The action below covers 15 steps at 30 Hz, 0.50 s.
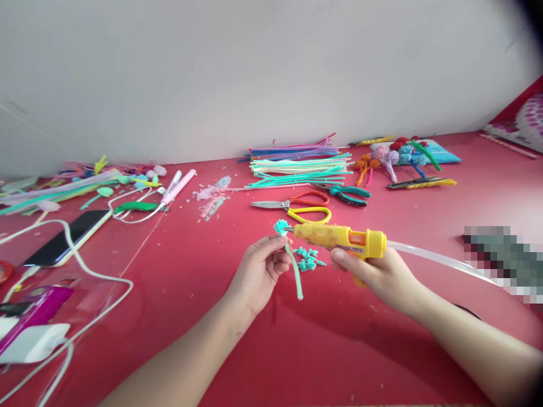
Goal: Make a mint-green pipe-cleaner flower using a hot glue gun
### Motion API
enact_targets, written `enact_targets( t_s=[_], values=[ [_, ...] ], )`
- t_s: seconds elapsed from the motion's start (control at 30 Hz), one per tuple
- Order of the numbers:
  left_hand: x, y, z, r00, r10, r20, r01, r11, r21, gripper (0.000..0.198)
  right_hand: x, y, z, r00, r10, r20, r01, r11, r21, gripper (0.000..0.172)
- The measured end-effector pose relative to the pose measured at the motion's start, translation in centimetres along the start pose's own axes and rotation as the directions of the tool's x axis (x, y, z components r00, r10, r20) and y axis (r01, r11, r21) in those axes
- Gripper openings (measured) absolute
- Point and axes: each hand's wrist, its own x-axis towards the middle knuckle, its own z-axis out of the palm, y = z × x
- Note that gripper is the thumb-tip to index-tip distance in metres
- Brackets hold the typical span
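Note:
My left hand (263, 265) pinches a pipe-cleaner flower by its pale green stem (296, 274), which hangs down past the fingers. The turquoise flower head (281, 227) stands above my thumb and fingertip. In my right hand (382, 274) is a yellow glue gun (331, 235), gripped round its handle. Its metal nozzle meets or nearly meets the right side of the flower head; I cannot tell which. A clear glue stick (441, 260) trails from the gun's back end. Small curled turquoise pieces (309, 260) lie on the table just beyond my hands.
Scissors (292, 207) and pliers (348, 194) lie behind my hands, before bundles of pipe cleaners (299, 165). Finished pipe-cleaner flowers (386, 158) and a cutter (422, 182) are at back right. A phone (70, 237), white cables (121, 280) and a pink styling iron (180, 186) occupy the left.

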Motion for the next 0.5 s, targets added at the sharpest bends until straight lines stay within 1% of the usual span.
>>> enact_targets(
  t_s=[0.2,0.5],
  values=[
    [0.04,0.01,0.08,1.0,-0.009,-0.009,0.008,1.0,-0.023,0.005,0.24,-0.27,0.16,1.0,0.013,-0.017,-0.012,1.0,0.014,0.034],
    [0.08,0.05,0.2,1.0,-0.014,-0.009,0.013,1.0,-0.019,0.003,0.27,-0.44,0.18,0.999,0.036,0.009,-0.036,0.999,-0.001,0.038]
  ],
)
